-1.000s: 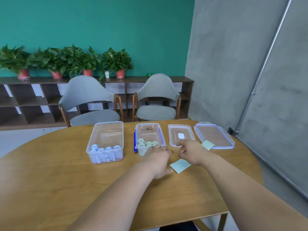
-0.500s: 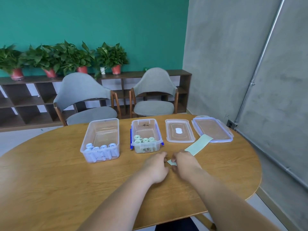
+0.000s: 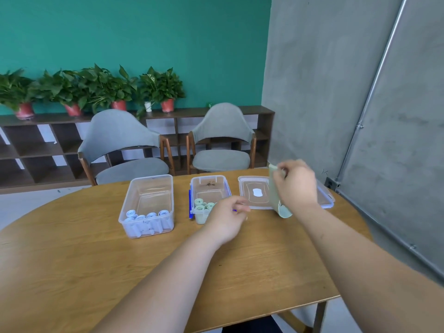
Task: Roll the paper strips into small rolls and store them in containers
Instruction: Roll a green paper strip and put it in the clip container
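Right grip [image 3: 298,186] pinches the green paper strip [image 3: 274,195] upright over the clear lid [image 3: 254,186], lower end curled; left grip [image 3: 227,218] beside it, hold unclear.

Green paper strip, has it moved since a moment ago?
Yes. The green paper strip lifted off the table; the right hand holds it upright before the clear lid.

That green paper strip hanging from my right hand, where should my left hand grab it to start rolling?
Probably the lower end of the green strip, which curls near the table. The right hand pinches the top, so the strip hangs nearly upright. Bring the left hand from the left and pinch its flat faces; the right wrist blocks the other side.
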A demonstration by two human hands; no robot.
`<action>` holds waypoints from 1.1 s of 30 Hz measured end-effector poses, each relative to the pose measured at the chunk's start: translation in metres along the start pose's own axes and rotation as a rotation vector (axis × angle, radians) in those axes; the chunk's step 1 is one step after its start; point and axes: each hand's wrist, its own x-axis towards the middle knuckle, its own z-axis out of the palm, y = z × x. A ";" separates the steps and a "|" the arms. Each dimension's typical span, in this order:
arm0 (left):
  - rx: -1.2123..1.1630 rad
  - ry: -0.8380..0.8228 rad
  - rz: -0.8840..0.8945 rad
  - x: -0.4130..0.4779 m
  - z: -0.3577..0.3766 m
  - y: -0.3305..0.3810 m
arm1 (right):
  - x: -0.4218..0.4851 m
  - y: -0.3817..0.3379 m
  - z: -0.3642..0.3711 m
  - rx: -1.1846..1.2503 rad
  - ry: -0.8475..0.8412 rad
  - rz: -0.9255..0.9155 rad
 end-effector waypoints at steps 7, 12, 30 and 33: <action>-0.195 0.118 0.053 -0.014 -0.028 0.024 | 0.033 -0.032 -0.057 0.325 0.054 0.071; -0.216 0.180 0.099 -0.026 -0.046 0.030 | 0.025 -0.060 -0.063 0.481 -0.016 0.042; -0.222 0.370 0.286 -0.076 -0.138 0.031 | -0.028 -0.176 -0.010 0.750 -0.460 -0.185; -0.176 0.401 0.272 -0.087 -0.159 0.025 | -0.041 -0.194 -0.001 0.818 -0.546 -0.176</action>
